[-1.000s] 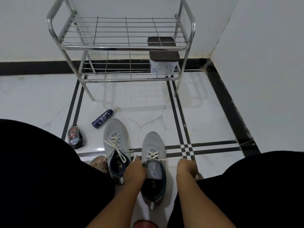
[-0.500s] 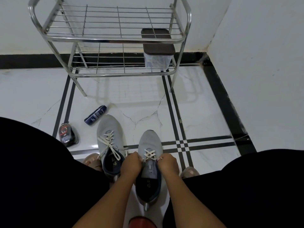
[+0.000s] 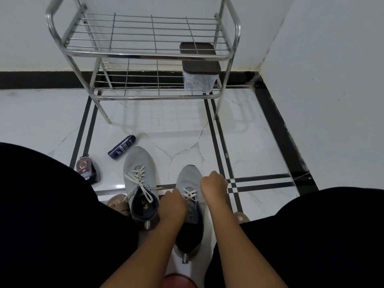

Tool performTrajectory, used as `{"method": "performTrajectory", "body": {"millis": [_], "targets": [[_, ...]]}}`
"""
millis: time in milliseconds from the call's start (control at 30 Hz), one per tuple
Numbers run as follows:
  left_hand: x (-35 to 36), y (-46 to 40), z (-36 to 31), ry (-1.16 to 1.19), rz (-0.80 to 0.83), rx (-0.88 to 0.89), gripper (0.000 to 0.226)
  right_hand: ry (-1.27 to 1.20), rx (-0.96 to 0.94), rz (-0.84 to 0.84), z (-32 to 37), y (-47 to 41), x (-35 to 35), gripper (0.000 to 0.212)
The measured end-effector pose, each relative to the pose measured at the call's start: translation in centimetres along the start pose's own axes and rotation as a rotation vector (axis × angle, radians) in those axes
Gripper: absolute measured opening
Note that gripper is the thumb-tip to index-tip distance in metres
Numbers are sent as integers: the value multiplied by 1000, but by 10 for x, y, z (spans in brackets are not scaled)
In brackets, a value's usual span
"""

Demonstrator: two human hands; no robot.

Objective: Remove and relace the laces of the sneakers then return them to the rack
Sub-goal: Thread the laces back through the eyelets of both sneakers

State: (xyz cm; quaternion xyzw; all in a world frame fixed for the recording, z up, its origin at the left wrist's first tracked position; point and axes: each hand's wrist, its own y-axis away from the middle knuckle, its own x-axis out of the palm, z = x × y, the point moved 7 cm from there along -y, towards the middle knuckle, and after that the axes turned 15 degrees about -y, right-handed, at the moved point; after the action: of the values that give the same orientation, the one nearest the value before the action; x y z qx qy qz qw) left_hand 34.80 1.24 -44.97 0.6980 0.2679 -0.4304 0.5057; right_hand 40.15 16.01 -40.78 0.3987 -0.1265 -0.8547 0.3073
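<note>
Head view is directed down at a white tiled floor (image 3: pixel 259 142) marked with black stripes, between two knees clothed in black. Two grey sneakers are set side by side on the floor, toes pointed toward the rack. The left sneaker (image 3: pixel 140 179) is fully laced, its white lace (image 3: pixel 138 181) loosened, with loops draped across the dark opening. The right sneaker (image 3: pixel 190 204) is laced only over its lower eyelets, where a short criss-cross of white lace (image 3: pixel 190 194) is seen.

The left hand (image 3: pixel 172 206) is placed over the inner side of the right sneaker's opening, fingers curled down. Whether a lace end is pinched cannot be told, as the fingertips are hidden. The right hand (image 3: pixel 214 182) is held over the outer side of the same sneaker's forefoot, fingers curled into a fist. A lace is seen running toward it, but the grip itself is hidden.

A two-tier metal rack (image 3: pixel 145 53) is positioned against the far wall. A clear container with a dark lid (image 3: pixel 199 65) is stored at the right end of its lower shelf. A dark blue tube (image 3: pixel 122 146) is laid on the floor near the left sneaker's toe, and a small black item with a red ring (image 3: pixel 87 170) is located further left.
</note>
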Motion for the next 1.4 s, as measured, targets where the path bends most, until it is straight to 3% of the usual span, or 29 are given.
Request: {"method": "performTrajectory", "body": {"millis": [133, 233, 300, 500, 633, 1167, 1400], "targets": [[11, 10, 4, -56, 39, 23, 20, -200, -53, 77, 6, 10, 5, 31], [12, 8, 12, -12, 69, 7, 19, -274, 67, 83, -16, 17, 9, 5], [13, 6, 19, 59, 102, -30, 20, -226, 105, 132, -32, 19, 16, 17], [23, 2, 31, 217, 189, -75, 19, 30, -2, 293, -36, 38, 43, 14], [26, 1, 33, 257, 202, -91, 19, 271, -97, 270, -32, 46, 52, 26], [30, -2, 35, 263, 237, -138, 21, 514, -206, 277, -30, 39, 61, 19], [25, -1, 30, 226, 254, -111, 29, 492, -259, 296, -30, 38, 69, 21]]}}
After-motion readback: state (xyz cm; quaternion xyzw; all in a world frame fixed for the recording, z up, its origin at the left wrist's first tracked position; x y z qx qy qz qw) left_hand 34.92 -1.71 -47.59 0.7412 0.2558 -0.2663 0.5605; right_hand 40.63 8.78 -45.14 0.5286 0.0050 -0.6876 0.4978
